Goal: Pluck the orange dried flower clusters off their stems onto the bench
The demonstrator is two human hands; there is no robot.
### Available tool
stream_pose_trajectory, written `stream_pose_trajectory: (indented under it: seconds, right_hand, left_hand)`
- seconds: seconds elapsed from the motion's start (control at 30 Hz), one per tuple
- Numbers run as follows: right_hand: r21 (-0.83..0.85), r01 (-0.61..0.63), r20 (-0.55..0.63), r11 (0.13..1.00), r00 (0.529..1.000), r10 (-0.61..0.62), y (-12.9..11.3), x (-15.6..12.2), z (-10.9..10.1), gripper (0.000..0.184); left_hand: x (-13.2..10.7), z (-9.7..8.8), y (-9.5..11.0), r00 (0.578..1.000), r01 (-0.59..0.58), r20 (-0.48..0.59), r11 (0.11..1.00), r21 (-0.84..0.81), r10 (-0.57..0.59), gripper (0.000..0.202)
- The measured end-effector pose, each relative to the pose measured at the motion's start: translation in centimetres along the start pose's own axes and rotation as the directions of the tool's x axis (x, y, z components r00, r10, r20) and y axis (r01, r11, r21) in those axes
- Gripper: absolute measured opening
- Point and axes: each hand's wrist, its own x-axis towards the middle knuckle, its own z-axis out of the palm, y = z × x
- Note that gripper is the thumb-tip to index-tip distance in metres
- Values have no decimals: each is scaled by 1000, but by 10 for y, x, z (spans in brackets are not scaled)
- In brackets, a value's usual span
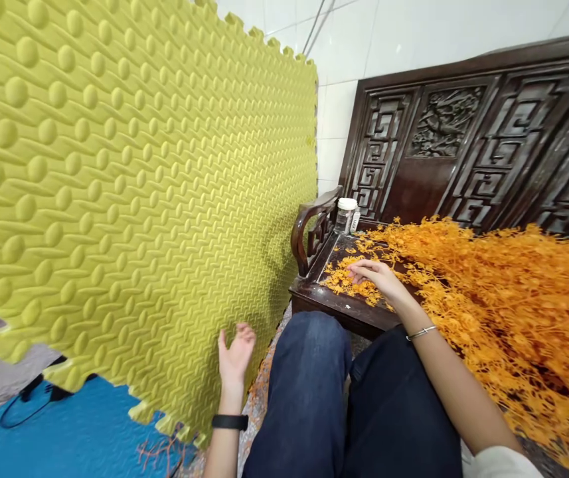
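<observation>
My left hand (235, 355) is raised with its fingers apart, palm up, close to the lower edge of a large yellow-green foam mat (129, 179) that stands upright at my left. It holds nothing. My right hand (376, 275) reaches forward and lies on a small heap of loose orange plastic sprigs (346, 279) on the seat of a dark carved wooden bench (334, 302). Its fingers are spread flat over the sprigs. A big pile of orange plastic branches (503, 299) covers the bench to the right of that hand. My knees in dark jeans (314, 392) are below.
A small clear jar with a white lid (346, 216) stands at the bench's left corner by the armrest (309, 229). A blue foam mat (75, 435) with a black cable (25, 398) lies on the floor at lower left. White tiled wall (413, 33) is behind.
</observation>
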Motion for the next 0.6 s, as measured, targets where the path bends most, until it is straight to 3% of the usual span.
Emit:
stream_pose_trajectory:
  seconds: [0.1,0.17,0.27,0.37,0.47,0.6]
  right_hand:
    - [45,-5,-72,999,997,8,0,2,-5,35]
    - [88,-32,-85,996,996,40,1,3,-8,34]
    - [175,-77,-73,982,993,91,1,4,-10,30]
    - [222,-79,-75,972,992,98,3,6,-13,25]
    - [244,-74,-90,967,991,98,6,9,-15,23]
    - [371,-81,-113,925,985,132,10,15,-23,19]
  left_hand:
    - [4,2,22,988,-140,90,968,210,124,58]
    - [12,1,31,973,-197,178,924,328,144,51]
    - [29,-3,41,964,-226,221,891,393,147,35]
    - [47,-4,50,946,-285,287,807,517,150,39]
    - [60,5,56,930,-333,333,732,595,153,39]
    - [70,21,65,911,-392,356,706,590,209,38]
